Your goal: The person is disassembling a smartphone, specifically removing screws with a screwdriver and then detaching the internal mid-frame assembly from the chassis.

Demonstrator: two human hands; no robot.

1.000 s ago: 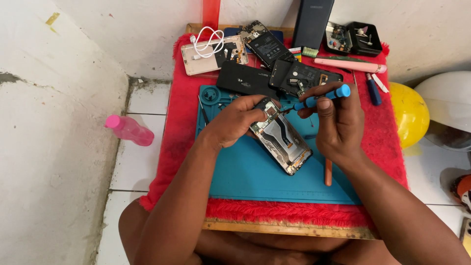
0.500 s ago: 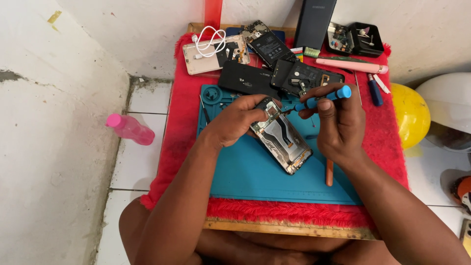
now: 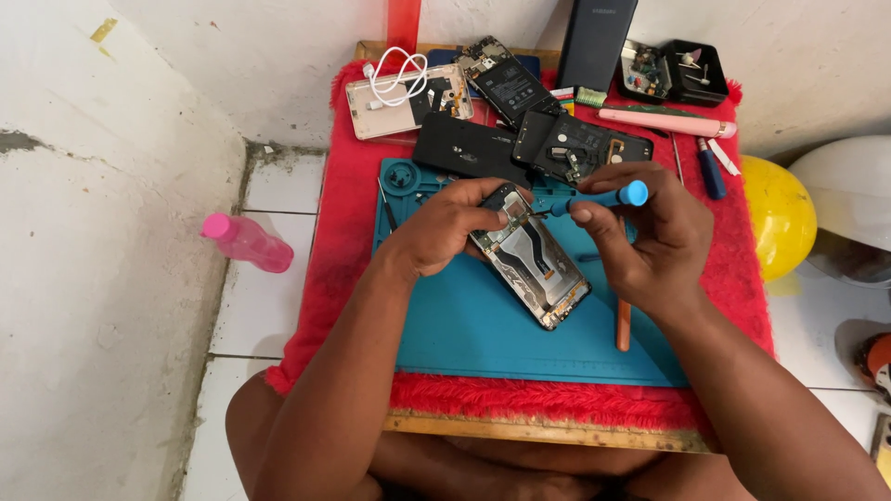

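Left hand (image 3: pixel 455 227): palm down, fingers curled over the upper end of the opened phone (image 3: pixel 534 269), pinning it to the blue mat (image 3: pixel 483 334); forearm runs up from the lower left. That end of the phone is hidden under the fingers.

Right hand (image 3: pixel 650 237): closed around a blue screwdriver (image 3: pixel 599 198), thumb and forefinger pinching the shaft, wrist bent inward. Handle cap points right; the metal tip points left, toward the phone's upper end beside the left thumb. Whether the tip touches a screw is too small to tell.

Opened phone: back off, circuit parts and a dark flat cable showing. Lies flat near the middle of the mat, long axis diagonal, upper end toward the far left, lower end toward the near right.

Orange stick (image 3: pixel 624 325): on the mat just under the right wrist, upright in the picture, top end hidden by the hand.

Red cloth (image 3: pixel 343 278): fuzzy, under the mat, covering the wooden surface (image 3: pixel 520 431), whose near edge alone shows.

Farther back: black phone shells (image 3: pixel 520 148), a pale phone back with a white cable (image 3: pixel 394 83), a pink tool (image 3: pixel 664 121), a black parts box (image 3: pixel 673 70), contents unclear.

Off the surface: pink bottle (image 3: pixel 246 241) on the tiled floor at left; yellow ball (image 3: pixel 775 213) at right, partly behind the cloth.
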